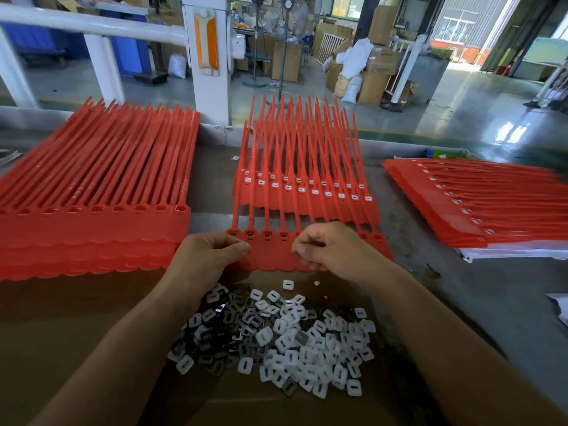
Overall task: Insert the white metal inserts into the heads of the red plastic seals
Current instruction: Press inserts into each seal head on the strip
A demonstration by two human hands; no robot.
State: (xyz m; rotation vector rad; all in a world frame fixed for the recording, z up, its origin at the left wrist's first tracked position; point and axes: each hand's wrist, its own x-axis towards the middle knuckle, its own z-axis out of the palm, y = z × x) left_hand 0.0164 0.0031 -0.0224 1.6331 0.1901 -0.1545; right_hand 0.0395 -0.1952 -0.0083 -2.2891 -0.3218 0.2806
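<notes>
**Seal bench, stock and work in hand, left to right**

1. Unfilled stack (pixel 92 192). Far left of the tabletop (pixel 491 302). Red seal strips piled deep, head sockets dark and vacant along the near edge, tails running away from me and slightly right.

2. My left hand (pixel 209 256). Fingers curled together, thumb and forefinger tips pressed down on the left end of the working strip (pixel 270 253). It pins the strip; I cannot tell whether an insert sits under the fingers.

3. Working strip. Centre, directly before me, lying flat. Its long axis runs left to right as a joined row; each seal's own axis runs away from me, heads near, tails pointing to the far edge. Four heads show between my hands, their sockets dark, so I judge them unfilled.

4. Filled strips (pixel 307 186). Just behind the working strip, white inserts showing in the heads, tails away.

5. Insert pile (pixel 276 339). Near me on brown cardboard (pixel 92 348), white faces and dark metal faces mixed. One loose insert (pixel 288 284) lies apart, just below the strip.

6. My right hand (pixel 325 250). Fingers pinched loosely together over the strip's right part; whether it holds an insert is hidden.

7. Finished stack (pixel 476 204). Far right, inserts seated, tails pointing right.

Step in hand, by my judgement: seating inserts along the working strip. Next move calls for an insert turned the correct face up, squared to a socket, and pressed home.
</notes>
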